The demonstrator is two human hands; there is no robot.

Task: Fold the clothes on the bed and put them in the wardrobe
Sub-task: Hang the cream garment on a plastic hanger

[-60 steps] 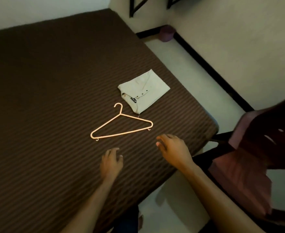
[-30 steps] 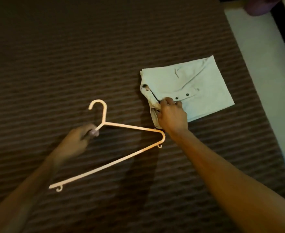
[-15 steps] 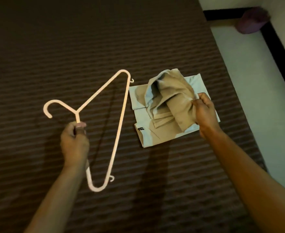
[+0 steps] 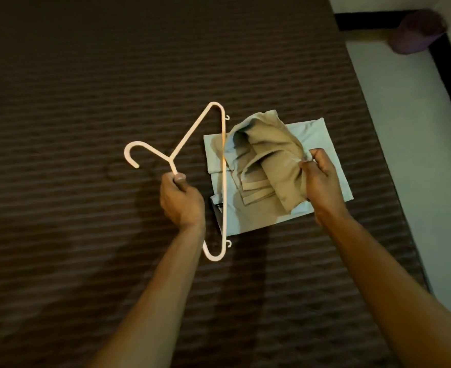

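Writing on the dark tag at the shirt's [image 4: 325, 152] near left corner is too small to read. The pale shirt lies folded on the brown bed [image 4: 86, 75], its long axis near to far. Right hand [image 4: 318, 181] pinches a lifted fold. Left hand [image 4: 182, 200] grips a hanger [image 4: 223, 181] overlapping the shirt's left edge, hook pointing left. Purple object [image 4: 415, 30] sits far right of the shirt on the floor.
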